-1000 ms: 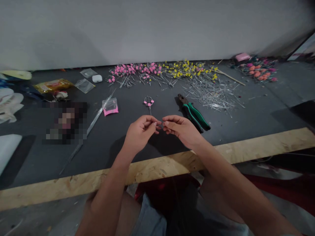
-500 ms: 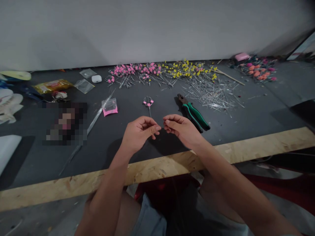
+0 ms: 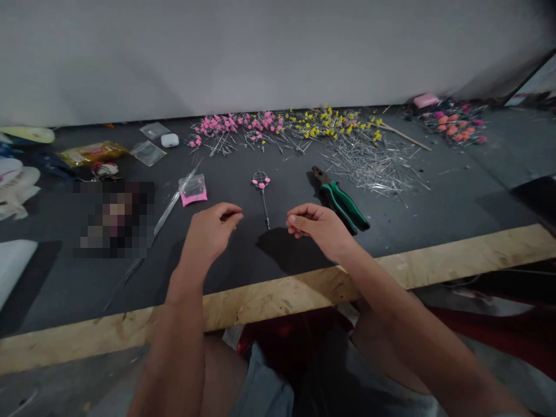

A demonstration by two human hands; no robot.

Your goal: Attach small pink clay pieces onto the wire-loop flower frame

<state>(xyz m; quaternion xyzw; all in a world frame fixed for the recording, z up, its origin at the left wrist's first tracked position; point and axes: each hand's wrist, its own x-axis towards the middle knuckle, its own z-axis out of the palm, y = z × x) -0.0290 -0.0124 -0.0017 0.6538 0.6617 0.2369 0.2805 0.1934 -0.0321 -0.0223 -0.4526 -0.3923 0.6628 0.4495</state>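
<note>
Behind everything rises a plain grey wall [image 3: 278,58], and before it lies the dark table [image 3: 425,217], edged on the near side with a pale wooden strip [image 3: 304,289]. Over the table are two bare hands, well apart. The left hand [image 3: 211,229] has its thumb and fingers drawn nearly together at the tips; whether that grip has hold of anything, I cannot tell. The right hand [image 3: 319,226] is curled with thumb close against the fingers; again, the picture does not settle whether something small sits in its grip.

Toward the back spreads a loose heap of silvery wires [image 3: 377,165], next to a row of yellow-tipped stems [image 3: 328,123] and, farther left, pink-tipped stems [image 3: 237,126]. Green-handled pliers [image 3: 351,205] lie just beyond the right hand. Between the hands, touched by neither, a slim wire stick [image 3: 263,200] lies with its round mesh head pointing away, pink bits on it. Smaller are a clear bag [image 3: 193,190], pink at the bottom, beyond the left hand, and a white case [image 3: 169,140].
</note>
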